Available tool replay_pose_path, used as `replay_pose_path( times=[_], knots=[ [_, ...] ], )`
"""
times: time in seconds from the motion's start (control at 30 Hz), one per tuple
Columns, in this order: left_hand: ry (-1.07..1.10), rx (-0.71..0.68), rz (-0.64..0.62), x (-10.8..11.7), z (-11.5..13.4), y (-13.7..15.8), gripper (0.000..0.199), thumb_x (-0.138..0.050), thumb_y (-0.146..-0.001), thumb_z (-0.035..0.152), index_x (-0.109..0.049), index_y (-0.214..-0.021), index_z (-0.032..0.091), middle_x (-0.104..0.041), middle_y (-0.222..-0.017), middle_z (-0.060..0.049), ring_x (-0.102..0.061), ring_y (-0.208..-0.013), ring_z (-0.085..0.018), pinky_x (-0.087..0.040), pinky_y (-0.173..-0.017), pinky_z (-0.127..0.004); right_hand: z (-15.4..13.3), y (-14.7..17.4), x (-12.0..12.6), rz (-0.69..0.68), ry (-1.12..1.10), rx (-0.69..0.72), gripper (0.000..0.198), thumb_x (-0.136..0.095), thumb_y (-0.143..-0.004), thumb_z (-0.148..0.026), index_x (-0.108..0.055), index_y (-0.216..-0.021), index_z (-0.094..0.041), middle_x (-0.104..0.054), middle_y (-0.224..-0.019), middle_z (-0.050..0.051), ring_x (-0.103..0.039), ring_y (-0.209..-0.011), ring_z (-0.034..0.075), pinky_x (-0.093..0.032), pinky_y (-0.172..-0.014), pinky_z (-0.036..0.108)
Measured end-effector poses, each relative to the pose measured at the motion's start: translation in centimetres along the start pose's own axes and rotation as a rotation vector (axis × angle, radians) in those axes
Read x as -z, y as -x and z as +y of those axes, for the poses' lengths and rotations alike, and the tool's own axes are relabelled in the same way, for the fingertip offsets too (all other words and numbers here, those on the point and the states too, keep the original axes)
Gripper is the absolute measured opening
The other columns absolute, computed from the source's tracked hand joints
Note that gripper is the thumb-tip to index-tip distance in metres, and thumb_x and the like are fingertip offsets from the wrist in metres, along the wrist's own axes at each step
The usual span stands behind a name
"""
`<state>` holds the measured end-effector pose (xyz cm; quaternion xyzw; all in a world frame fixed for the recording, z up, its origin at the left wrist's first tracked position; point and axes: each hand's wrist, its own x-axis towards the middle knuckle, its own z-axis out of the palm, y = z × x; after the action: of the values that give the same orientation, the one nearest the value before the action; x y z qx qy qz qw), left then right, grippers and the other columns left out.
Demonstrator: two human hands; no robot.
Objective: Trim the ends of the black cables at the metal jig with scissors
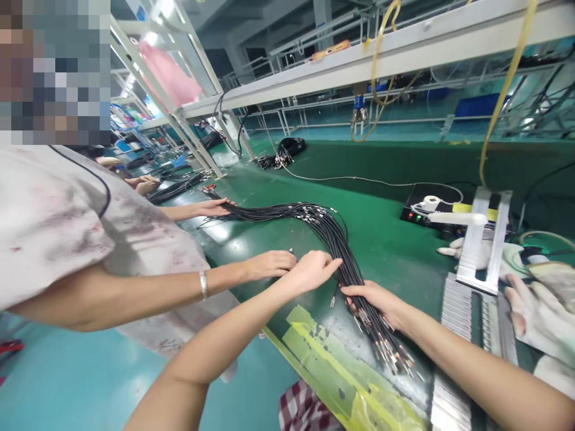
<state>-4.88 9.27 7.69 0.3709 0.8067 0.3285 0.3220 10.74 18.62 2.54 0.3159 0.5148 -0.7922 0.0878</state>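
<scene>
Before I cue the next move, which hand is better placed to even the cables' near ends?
Probably the right hand: it holds the cables close to those ends, while the left hand is farther up.

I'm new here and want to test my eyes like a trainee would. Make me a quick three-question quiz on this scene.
1. What colour is the tabletop beneath the black cables: A red, B green, C white?

2. True or false: the camera wearer's right hand is holding a white glove.

3. Fill the gap: the co-worker's nearer forearm bears a silvery ____.

Key: 1 B; 2 false, it holds the black cables; 3 bracelet.
</scene>
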Motion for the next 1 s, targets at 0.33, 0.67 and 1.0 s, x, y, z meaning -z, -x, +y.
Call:
replay_pose_path(
  times=[0.33,0.67,1.0],
  knots=[
    [-0.795,-0.209,0.39,6.3,1.3,-6.4,0.032,-0.061,-0.095,0.032,-0.058,-0.123,0.016,-0.059,-0.128,-0.01,-0.059,-0.115,-0.025,-0.051,-0.097,-0.049,-5.9,5.6,3.6,0.517,1.082,0.469,0.034,-0.045,-0.085,-0.004,-0.063,-0.112,-0.015,-0.062,-0.097,0.014,-0.054,-0.102,0.033,-0.038,-0.083,0.042],
    [-1.086,-0.277,0.338,6.4,-3.6,-8.0,0.05,-0.063,-0.092,0.026,-0.047,-0.139,0.018,-0.041,-0.149,-0.014,-0.046,-0.132,-0.031,-0.044,-0.106,-0.053,3.3,4.6,3.8,0.487,2.026,0.663,0.063,-0.037,-0.083,0.006,-0.048,-0.142,-0.014,-0.064,-0.108,0.012,-0.061,-0.096,0.028,-0.053,-0.074,0.041],
    [-1.127,-0.299,0.039,7.7,-1.1,-17.9,0.036,-0.062,-0.094,0.035,-0.057,-0.124,0.016,-0.061,-0.124,-0.01,-0.063,-0.105,-0.023,-0.056,-0.088,-0.043,2.3,5.5,3.1,0.337,1.798,0.538,0.063,-0.053,-0.081,-0.013,-0.042,-0.143,-0.015,-0.059,-0.12,0.011,-0.063,-0.103,0.022,-0.055,-0.083,0.033]
  ],
)
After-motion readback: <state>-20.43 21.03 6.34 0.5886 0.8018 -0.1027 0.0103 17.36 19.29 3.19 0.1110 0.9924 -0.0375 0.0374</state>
